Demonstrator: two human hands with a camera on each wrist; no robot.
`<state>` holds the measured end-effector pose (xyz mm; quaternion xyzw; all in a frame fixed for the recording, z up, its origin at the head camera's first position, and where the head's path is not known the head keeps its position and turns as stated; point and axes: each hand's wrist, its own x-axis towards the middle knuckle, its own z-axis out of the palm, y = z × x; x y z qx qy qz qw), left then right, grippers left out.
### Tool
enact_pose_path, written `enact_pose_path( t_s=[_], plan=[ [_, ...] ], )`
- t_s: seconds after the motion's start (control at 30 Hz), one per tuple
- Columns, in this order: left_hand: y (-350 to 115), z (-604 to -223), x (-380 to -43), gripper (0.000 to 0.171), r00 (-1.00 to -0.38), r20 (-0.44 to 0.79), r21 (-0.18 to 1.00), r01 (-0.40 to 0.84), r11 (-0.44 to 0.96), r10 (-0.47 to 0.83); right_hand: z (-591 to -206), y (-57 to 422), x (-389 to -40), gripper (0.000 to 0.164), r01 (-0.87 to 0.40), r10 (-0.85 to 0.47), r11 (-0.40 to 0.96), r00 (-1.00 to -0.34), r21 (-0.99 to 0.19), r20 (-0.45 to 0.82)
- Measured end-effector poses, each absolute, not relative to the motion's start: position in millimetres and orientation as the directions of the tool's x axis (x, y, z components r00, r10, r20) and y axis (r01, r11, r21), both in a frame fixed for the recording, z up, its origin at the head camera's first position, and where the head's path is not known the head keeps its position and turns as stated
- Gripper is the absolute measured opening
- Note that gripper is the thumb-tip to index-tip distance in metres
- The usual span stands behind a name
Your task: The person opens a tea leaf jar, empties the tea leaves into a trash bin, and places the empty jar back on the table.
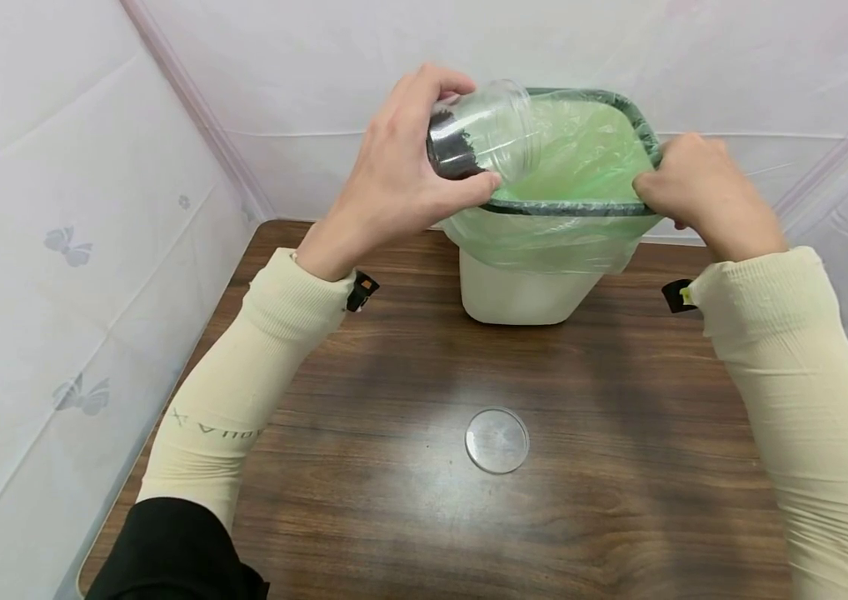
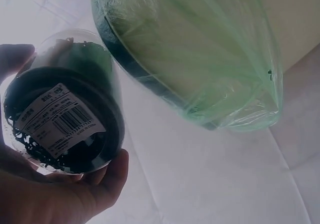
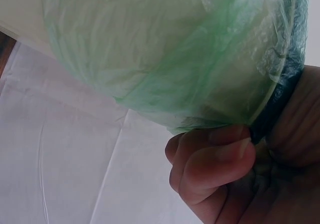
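Gripping jar [image 1: 495,133], barcode label [image 2: 62,119] on base [image 2: 100,156]: left fingers [image 2: 112,181] curled; right fingers [image 3: 215,169] curled round bin rim [image 1: 581,208].

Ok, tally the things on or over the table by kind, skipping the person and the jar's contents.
Clear plastic jar: 1
Clear round lid: 1
Trash bin: 1
Green bin liner: 1
Total: 4

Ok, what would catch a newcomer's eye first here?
Probably the bin with its green bag at the back of the table, its rim in the right hand. Next, the tilted jar in the left hand, at the bin's left. Then the round clear lid on the table in front.
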<state>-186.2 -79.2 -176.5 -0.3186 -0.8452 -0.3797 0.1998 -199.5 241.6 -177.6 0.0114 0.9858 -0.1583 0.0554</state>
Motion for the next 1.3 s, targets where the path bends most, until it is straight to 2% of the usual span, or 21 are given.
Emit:
enact_pose_path(
  t_s=[0.23,0.57,0.83,1.3],
  plan=[
    [-78,-176,-188,0.070,-0.741,0.555,0.517,0.663,0.541,0.377,-177,242,-199,0.009,0.048,0.010,0.949,-0.993,-0.311,-0.122],
    [-75,-175,-192,0.071,-0.745,0.545,0.521,0.660,0.541,0.385,-177,243,-199,0.009,0.045,0.011,0.951,-0.994,-0.306,-0.113],
    [-68,-170,-193,0.077,-0.783,0.485,0.586,0.621,0.521,0.389,-177,242,-199,0.008,0.052,0.013,0.953,-0.992,-0.298,-0.129],
    [-64,-170,-195,0.071,-0.746,0.533,0.527,0.663,0.532,0.400,-177,240,-199,0.008,0.048,0.014,0.955,-0.993,-0.293,-0.116]
  ],
)
